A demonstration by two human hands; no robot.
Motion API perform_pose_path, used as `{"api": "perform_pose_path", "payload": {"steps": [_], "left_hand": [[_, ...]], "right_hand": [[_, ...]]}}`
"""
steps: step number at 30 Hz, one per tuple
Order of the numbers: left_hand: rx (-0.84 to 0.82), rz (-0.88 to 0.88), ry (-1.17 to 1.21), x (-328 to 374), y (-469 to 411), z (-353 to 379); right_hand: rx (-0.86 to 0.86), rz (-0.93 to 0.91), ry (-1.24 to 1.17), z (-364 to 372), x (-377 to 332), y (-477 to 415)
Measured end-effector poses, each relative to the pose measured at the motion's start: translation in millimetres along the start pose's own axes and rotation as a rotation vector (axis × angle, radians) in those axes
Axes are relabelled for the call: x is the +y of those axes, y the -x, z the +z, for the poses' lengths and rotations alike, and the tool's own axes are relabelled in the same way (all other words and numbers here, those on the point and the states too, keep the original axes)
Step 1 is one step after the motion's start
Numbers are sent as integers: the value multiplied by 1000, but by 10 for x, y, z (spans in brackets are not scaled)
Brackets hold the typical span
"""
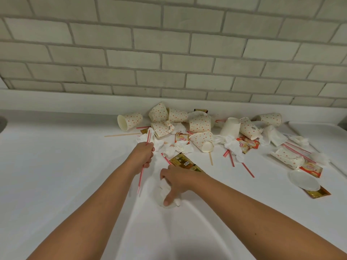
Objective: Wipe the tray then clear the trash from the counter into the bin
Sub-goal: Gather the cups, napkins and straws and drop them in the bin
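Tray (317,132) cut off at the right edge, dark round object (2,122) mostly beyond the left edge, gold sachet (320,194) was half hidden under a white lid (304,180), its print too small to read.

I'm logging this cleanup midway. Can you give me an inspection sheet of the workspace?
Surface: white counter, trash heaped near the wall.
Job's things: dotted paper cups tipped over, sachets, loose tissues, loose straws; bin not in view; tray not clearly identifiable.
Clutter: wooden stirrer, white lid.
Hands: left hand grips striped straws; right hand grips a crumpled tissue.
Cables: nothing seen.
Surroundings: pale brick wall.
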State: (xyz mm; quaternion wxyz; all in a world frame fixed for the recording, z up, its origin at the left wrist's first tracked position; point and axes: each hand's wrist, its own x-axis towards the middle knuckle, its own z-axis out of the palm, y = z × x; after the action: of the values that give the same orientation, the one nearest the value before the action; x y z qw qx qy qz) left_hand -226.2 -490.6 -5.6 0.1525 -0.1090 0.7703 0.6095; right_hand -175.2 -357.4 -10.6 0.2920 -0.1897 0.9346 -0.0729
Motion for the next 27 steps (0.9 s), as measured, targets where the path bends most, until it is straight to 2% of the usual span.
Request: {"api": "perform_pose_path", "payload": {"steps": [7,13,18,23,27], "left_hand": [[-2,-23,-53,-35,132,57],[-29,-33,-109,-47,241,151],[-48,-16,-117,-53,286,194],[-49,-25,-146,-68,324,229],[-30,-32,-151,-62,358,215]], "right_hand": [[61,39,-159,87,131,93],[169,22,-126,162,111,139],[207,15,-328,111,117,275],[193,-5,-51,311,-65,262],[203,13,-80,355,-115,208]]}}
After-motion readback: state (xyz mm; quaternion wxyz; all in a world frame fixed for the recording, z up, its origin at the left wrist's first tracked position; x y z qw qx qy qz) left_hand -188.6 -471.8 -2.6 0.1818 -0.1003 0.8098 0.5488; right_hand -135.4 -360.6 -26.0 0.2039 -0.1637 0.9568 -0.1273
